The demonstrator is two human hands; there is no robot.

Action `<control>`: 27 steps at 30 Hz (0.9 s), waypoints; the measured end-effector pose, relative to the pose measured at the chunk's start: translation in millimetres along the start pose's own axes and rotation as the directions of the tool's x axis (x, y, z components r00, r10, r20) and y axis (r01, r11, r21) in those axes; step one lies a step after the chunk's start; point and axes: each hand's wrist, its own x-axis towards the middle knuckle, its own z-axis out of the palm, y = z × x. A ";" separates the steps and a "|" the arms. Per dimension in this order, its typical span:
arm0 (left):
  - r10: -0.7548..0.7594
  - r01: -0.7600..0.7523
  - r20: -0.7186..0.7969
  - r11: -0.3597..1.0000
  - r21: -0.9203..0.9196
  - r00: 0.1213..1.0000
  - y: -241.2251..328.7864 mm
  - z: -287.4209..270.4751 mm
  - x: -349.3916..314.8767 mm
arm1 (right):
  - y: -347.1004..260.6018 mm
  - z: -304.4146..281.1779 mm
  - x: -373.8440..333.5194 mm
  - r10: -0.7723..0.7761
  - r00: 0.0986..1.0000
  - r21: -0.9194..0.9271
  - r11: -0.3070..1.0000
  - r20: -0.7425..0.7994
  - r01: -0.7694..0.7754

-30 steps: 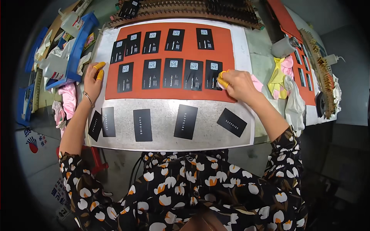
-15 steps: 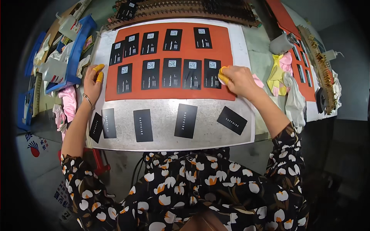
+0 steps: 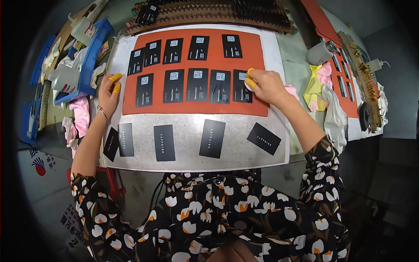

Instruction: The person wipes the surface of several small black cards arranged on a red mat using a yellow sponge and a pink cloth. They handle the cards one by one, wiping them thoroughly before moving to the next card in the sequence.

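Observation:
Black cards with a pale square code lie in two rows on an orange mat [image 3: 196, 109]. My right hand [image 3: 266, 86] is closed, with yellow finger covers on its fingertips, and pinches a small white pad [image 3: 248, 87], mostly hidden by the fingers. It sits over the right edge of the rightmost card in the near row [image 3: 240, 92], covering part of it. At the mat's left edge rests my left hand [image 3: 108, 92], its yellow-covered thumb and finger apart with nothing between them. A card in the far row [image 3: 232, 46] lies beyond my right hand.
Several black cards [image 3: 164, 143] lie on the bare metal surface [image 3: 187, 161] near me. A toothed rack [image 3: 209, 19] stands at the back. To the left is a blue tray [image 3: 89, 65] with bottles; pink, yellow and white cloths [image 3: 314, 89] lie on the right.
My right hand has shifted slightly up and left over the rightmost near card, hiding more of its code. The whole view has moved slightly; my left hand stays by the mat.

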 end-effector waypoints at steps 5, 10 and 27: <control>-0.048 0.048 -0.002 0.997 -0.055 0.999 -6.5 -4.2 -7.2 | -30.5 -2.2 -21.4 -0.207 0.966 0.101 0.976 0.158 0.192; -0.048 0.049 0.010 0.998 -0.033 0.999 -2.1 -3.4 -2.9 | -11.1 4.2 2.6 -0.107 0.994 0.023 0.994 0.029 0.106; -0.060 0.057 -0.011 0.984 -0.167 0.998 -11.6 2.8 -4.0 | 139.7 -202.6 -13.8 0.311 0.837 -0.414 0.758 -0.451 -0.505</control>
